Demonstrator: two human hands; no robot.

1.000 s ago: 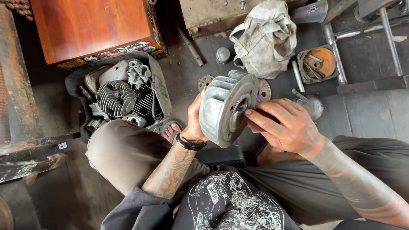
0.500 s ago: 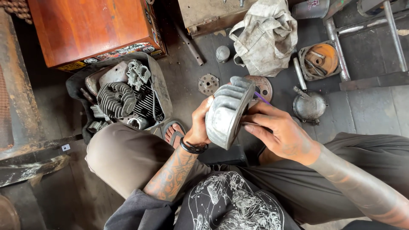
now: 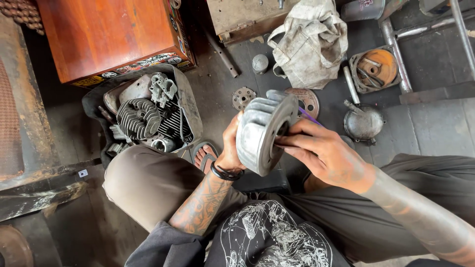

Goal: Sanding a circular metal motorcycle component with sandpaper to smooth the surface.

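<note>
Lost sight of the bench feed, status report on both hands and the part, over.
Left hand grips finned metal housing from behind. Right hand at its front face, slim purple tool in the fingers. Nothing between hands and part.

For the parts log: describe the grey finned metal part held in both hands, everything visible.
The finned metal part is dull grey, cast-looking, with cooling fins on one side and a round flat flange with a central bore on the other. It is held tilted above the lap. The left hand grips its finned side; the right hand touches the flange face, fingers at the bore.
</note>
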